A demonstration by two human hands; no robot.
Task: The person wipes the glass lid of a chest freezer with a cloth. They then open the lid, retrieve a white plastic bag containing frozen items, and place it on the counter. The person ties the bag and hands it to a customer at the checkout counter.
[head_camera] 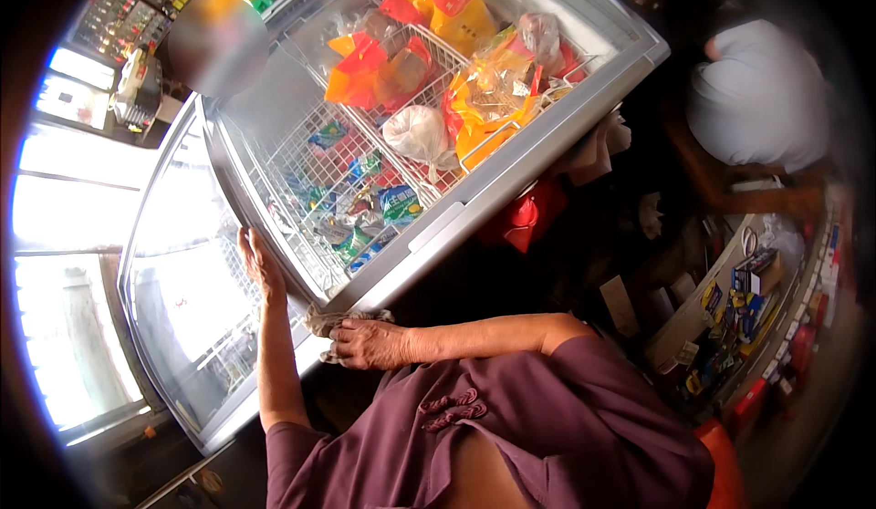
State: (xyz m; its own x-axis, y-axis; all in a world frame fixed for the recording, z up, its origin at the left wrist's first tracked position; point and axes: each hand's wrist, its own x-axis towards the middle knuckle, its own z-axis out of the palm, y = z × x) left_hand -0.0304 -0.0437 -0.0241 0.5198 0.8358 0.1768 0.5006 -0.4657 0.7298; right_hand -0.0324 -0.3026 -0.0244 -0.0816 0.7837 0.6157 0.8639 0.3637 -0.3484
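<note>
A grey-framed chest freezer (588, 109) with a glass top stands in front of me. My left hand (260, 263) lies against the freezer's side edge, its fingers extended and nothing seen in it. At the near corner, my right hand (369, 345) presses a crumpled greyish cloth (349, 319) against the frame; part of the cloth is under the fingers. Through the glass show white wire baskets (342, 129), orange and red plastic bags (359, 74), a knotted white bag (419, 133) and several green and blue packets (400, 204).
Left of the freezer is another curved glass-topped case (185, 269), beside bright windows. A red bag (523, 215) hangs by the freezer's front. On the right are a person in a pale top (759, 98) and a shelf with small boxes (753, 290). Bottles line shelves at the upper left.
</note>
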